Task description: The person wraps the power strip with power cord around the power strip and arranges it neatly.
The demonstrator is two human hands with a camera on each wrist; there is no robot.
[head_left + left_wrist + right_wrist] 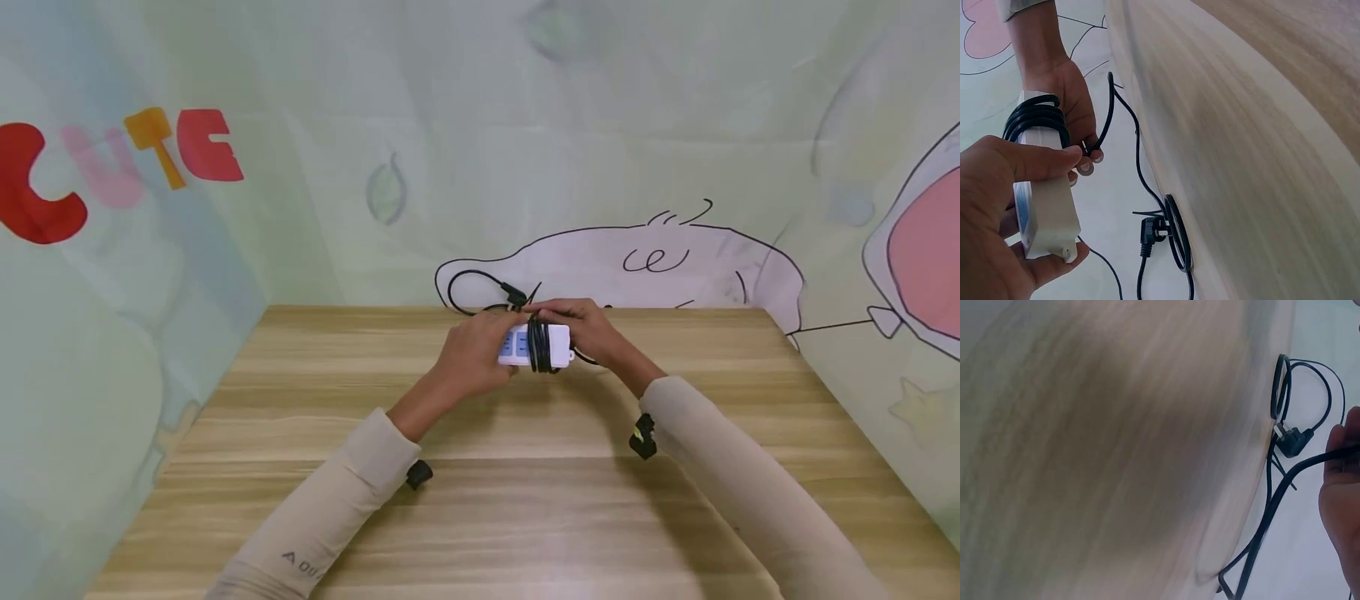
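Observation:
A white power strip (pixel 558 346) with blue socket faces is held above the table, several turns of black cord (pixel 538 343) wound round its body. My left hand (pixel 474 350) grips one end of it; in the left wrist view the thumb presses along the strip (pixel 1054 212) beside the coils. My right hand (pixel 588 323) is at the strip's far side, and the left wrist view shows its fingertips pinching the loose cord (pixel 1110 112). The black plug (pixel 1293 442) lies with a loop of cord at the table's back edge. In the right wrist view, the right hand (pixel 1342 500) is partly cut off.
The wood-grained table (pixel 480 517) reaches back to a printed cloth backdrop (pixel 322 208) with letters and cartoon drawings. A length of cord (pixel 1260 534) runs near the table's back edge.

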